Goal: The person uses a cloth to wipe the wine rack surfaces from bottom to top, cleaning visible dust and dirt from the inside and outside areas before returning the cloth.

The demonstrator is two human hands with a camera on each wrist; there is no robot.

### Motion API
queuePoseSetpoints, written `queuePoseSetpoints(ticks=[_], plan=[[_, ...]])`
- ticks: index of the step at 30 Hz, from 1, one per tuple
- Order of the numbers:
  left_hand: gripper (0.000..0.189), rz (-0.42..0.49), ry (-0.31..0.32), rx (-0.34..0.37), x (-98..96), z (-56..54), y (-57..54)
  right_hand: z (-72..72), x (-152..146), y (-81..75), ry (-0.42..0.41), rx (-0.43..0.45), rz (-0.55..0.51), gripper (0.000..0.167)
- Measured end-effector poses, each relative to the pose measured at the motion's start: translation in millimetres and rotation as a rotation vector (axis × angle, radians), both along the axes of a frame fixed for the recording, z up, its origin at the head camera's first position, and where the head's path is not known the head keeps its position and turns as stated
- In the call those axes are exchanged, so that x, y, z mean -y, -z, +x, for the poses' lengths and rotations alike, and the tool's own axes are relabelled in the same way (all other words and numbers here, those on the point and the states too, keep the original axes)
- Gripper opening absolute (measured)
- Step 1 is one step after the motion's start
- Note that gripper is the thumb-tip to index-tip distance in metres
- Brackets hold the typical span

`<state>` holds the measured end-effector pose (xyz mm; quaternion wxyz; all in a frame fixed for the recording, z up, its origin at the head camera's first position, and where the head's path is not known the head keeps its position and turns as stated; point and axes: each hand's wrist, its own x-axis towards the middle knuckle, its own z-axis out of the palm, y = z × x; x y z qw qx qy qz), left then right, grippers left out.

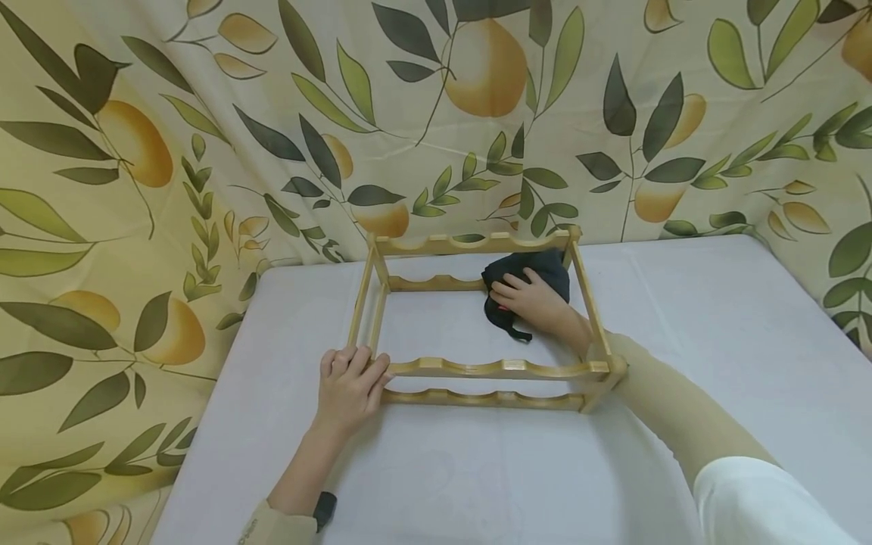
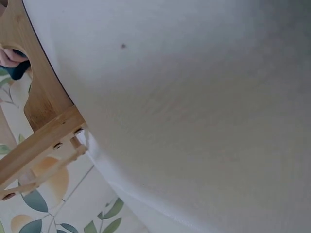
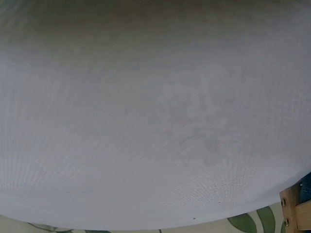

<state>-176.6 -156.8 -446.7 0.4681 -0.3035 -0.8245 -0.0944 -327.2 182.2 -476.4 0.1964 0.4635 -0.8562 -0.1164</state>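
Note:
A light wooden rack point(image 1: 504, 369) with scalloped rails stands on the white-covered table. My left hand point(image 1: 350, 386) grips its front left corner, fingers bent over the top rail. Inside the rack's right end is a dark navy cloth item point(image 1: 545, 269) with a black strap point(image 1: 504, 322); its exact kind is unclear. My right hand point(image 1: 538, 303) reaches in past the rack's right side and holds this cloth, fingers bent over it, thumb hidden. In the left wrist view, part of the rack point(image 2: 46, 92) shows; in the right wrist view, only a rack corner point(image 3: 289, 206).
The white tabletop point(image 1: 681, 303) extends around the rack on both sides and in front. Behind it and to the left hangs a curtain point(image 1: 436, 166) printed with fruit and leaves. The rack's right post point(image 1: 591, 303) stands close beside the right forearm.

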Motion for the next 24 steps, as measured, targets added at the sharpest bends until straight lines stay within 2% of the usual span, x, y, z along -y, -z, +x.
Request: queuePoseSetpoints(ticks=[8, 13, 19, 22, 24], plan=[[0.038, -0.020, -0.030, -0.033, -0.4, 0.7, -3.1, 0.2, 1, 0.2, 0.033, -0.001, -0.024, 0.042], [0.038, -0.018, -0.025, -0.019, -0.7, 0.9, -3.1, 0.1, -1, -1.3, 0.035, -0.019, -0.022, 0.037], [0.039, -0.014, -0.018, 0.022, 0.5, 1.4, -2.4, 4.0, -4, -3.9, -0.085, -0.087, -0.054, 0.041], [0.039, -0.011, -0.018, 0.025, 1.1, 1.6, -2.4, 9.5, -2, -7.4, -0.166, -0.113, -0.096, 0.031], [0.039, -0.010, -0.019, 0.025, 1.5, 1.6, -2.0, 13.6, -1, -9.5, -0.211, -0.132, -0.125, 0.016]])
